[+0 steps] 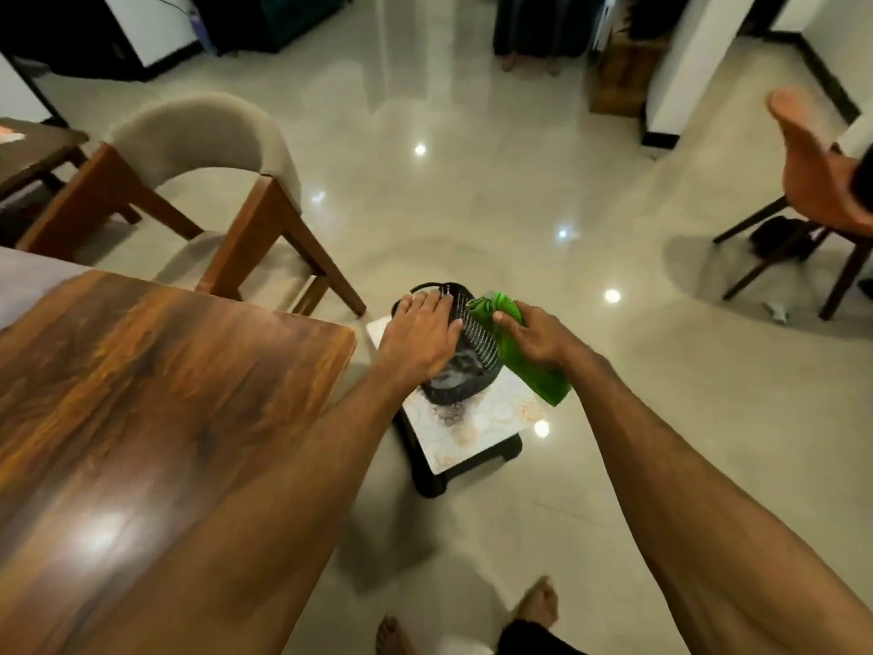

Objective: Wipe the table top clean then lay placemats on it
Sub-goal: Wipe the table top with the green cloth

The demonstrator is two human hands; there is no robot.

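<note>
The right hand [534,340] is closed around one green ribbed placemat [529,366], holding it just beside the right wall of a single black perforated basket [477,342]. The left hand [418,330] lies flat with fingers spread over the basket's left rim, gripping nothing. The basket stands on one small pale-topped stool [477,432] on the tiled floor [614,418]. The wooden table top [141,394] lies to the left. Two chairs show: one padded [203,148], one orange [812,182].
</note>
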